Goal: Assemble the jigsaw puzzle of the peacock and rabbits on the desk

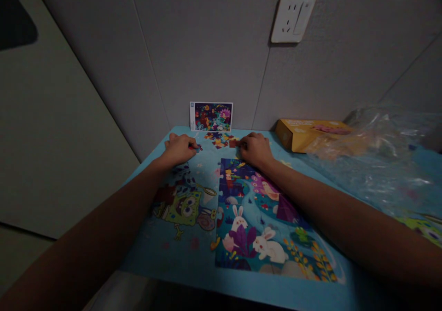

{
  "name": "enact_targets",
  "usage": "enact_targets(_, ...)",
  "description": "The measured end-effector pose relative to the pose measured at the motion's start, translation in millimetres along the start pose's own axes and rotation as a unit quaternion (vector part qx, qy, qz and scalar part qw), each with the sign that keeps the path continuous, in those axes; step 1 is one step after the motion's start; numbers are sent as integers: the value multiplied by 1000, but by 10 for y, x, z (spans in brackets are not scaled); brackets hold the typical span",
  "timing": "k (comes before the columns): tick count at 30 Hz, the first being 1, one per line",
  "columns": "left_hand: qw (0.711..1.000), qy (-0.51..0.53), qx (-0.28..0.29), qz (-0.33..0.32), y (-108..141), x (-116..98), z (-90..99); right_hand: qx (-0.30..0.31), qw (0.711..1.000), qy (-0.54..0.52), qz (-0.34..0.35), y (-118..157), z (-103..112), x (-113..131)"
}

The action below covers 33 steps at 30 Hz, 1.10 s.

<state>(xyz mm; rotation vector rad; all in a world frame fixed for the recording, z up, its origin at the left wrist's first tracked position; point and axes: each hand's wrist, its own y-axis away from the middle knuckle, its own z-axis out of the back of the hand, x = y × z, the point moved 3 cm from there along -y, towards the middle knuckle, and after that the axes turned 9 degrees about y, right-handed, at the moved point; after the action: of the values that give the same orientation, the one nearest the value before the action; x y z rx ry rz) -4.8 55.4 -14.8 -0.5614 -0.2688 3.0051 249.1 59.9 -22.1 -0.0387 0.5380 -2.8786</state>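
My left hand is at the far left of the blue table, its fingers closed on a small dark puzzle piece with red and purple bits. Across from it, my right hand pinches the edge of a reddish-brown puzzle piece. Between the hands lies a loose group of puzzle pieces in yellow, orange and blue. Nearer to me is a partly assembled puzzle with white rabbits, a stream and a pink bird. My right forearm covers its upper right part.
A picture card leans against the wall behind the pieces. A yellow box and crumpled clear plastic lie at the right. The tablecloth has a cartoon print. A wall socket is above.
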Motion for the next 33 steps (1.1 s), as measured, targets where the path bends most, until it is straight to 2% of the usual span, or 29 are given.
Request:
enact_targets(8,996,-27,-13,87,-9,256,169,2,1000,5,-1,8,15,2)
enact_targets(17,997,-43,8,56,-32,309,174,15,1000,14,-3,10,31,10)
enact_targets(33,999,-14,12,46,-31,316,163,8,1000,8,-2,1,7,4)
